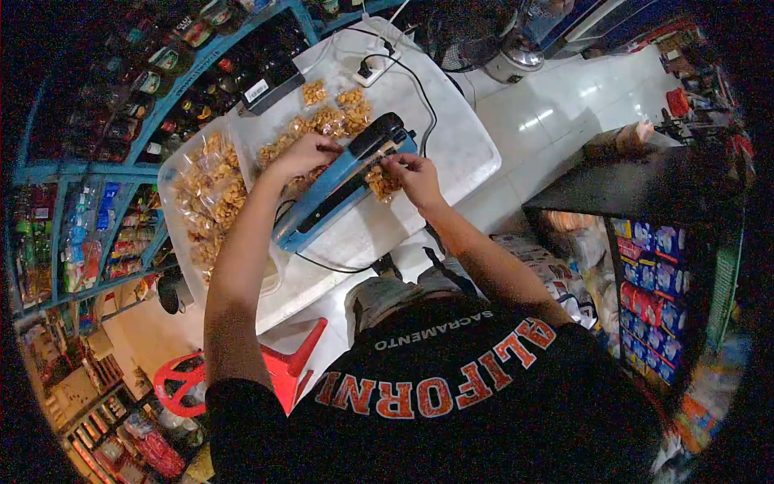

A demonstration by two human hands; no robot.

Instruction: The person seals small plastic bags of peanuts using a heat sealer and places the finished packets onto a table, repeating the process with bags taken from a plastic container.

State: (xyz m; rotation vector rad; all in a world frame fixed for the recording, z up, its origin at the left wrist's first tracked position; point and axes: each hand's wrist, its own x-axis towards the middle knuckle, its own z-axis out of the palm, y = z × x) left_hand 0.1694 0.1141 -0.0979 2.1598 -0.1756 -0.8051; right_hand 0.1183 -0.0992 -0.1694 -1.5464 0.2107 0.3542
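Note:
A blue heat sealer (339, 194) lies across the white table (459, 137), its black arm raised at the far end. My right hand (413, 173) grips a small clear bag of snacks (382, 182) at the sealer's near side. My left hand (310, 151) rests on the far side of the sealer, fingers curled on small snack bags (284, 149) lying there. Sealed bags (334, 113) lie beyond the sealer.
A clear tub (205, 194) full of snack pieces sits at the table's left. A power strip (372, 71) with cords lies at the far edge. Shelves of goods (113, 161) stand left, a black counter (645, 185) right, a red stool (278, 371) below.

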